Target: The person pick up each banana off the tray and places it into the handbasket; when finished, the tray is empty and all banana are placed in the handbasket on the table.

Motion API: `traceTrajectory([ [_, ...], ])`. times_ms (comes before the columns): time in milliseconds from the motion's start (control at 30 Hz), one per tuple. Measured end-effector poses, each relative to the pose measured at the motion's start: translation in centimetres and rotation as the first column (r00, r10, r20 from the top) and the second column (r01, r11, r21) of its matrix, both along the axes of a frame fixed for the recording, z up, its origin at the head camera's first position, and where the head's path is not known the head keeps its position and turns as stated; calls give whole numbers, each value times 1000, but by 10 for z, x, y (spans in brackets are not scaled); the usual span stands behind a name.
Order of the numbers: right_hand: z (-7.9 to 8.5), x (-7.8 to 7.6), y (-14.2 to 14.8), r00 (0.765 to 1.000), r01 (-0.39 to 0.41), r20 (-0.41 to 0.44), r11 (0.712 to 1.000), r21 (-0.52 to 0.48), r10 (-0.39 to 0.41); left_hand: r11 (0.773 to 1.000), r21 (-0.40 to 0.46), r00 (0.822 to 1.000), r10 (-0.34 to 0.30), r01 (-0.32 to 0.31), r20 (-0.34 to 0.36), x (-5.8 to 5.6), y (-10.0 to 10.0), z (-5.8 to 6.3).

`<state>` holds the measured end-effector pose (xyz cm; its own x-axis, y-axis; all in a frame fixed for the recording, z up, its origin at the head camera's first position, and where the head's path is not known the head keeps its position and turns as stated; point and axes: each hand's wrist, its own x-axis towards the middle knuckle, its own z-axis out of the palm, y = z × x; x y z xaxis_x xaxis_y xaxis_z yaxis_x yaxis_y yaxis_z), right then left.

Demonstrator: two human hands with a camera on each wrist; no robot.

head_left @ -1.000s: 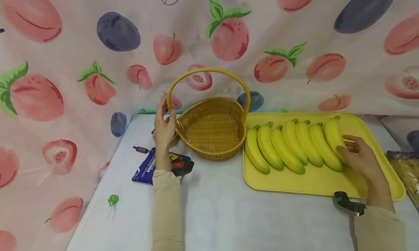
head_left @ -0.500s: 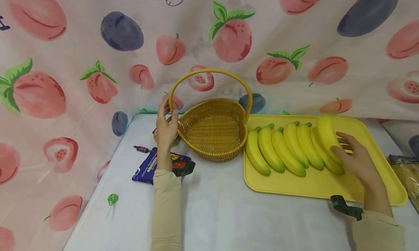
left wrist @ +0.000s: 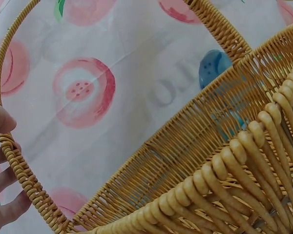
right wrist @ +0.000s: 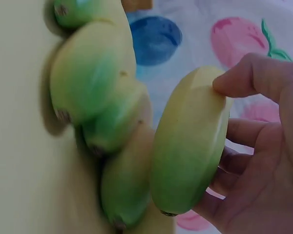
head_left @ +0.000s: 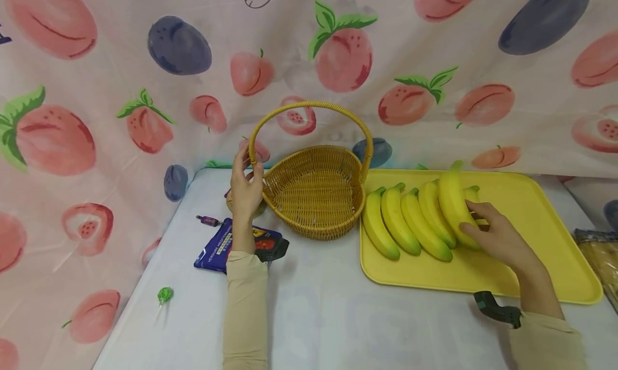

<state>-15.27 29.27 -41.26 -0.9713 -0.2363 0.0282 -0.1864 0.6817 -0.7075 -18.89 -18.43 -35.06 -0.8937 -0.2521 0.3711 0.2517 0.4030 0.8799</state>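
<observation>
Right hand (head_left: 499, 238) pinching a banana (head_left: 453, 198), left hand (head_left: 247, 193) holding the handle (head_left: 309, 104) of a wicker basket (head_left: 318, 193).
The smooth banana could slip if that pinch loosens.

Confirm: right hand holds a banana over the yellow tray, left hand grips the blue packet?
Wrong on the left hand: it grips the basket handle, as the left wrist view shows. Right hand holding a banana over the yellow tray stands.
</observation>
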Motion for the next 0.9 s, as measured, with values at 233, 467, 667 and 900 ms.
traceTrajectory([
  [233,1,3,-28,996,-72,51,997,-10,72,1000,-7,1000,7,-7,-23,-1,2,1],
  [467,6,7,-63,979,-190,68,981,-29,191,1000,8,999,29,-28,-38,-1,2,-1],
  [667,8,7,-96,955,-292,38,955,-59,294,1000,6,998,29,-28,-48,-2,0,-3],
  [900,11,5,-131,941,-324,52,933,-154,335,1000,3,999,12,-12,-47,0,3,-3],
])
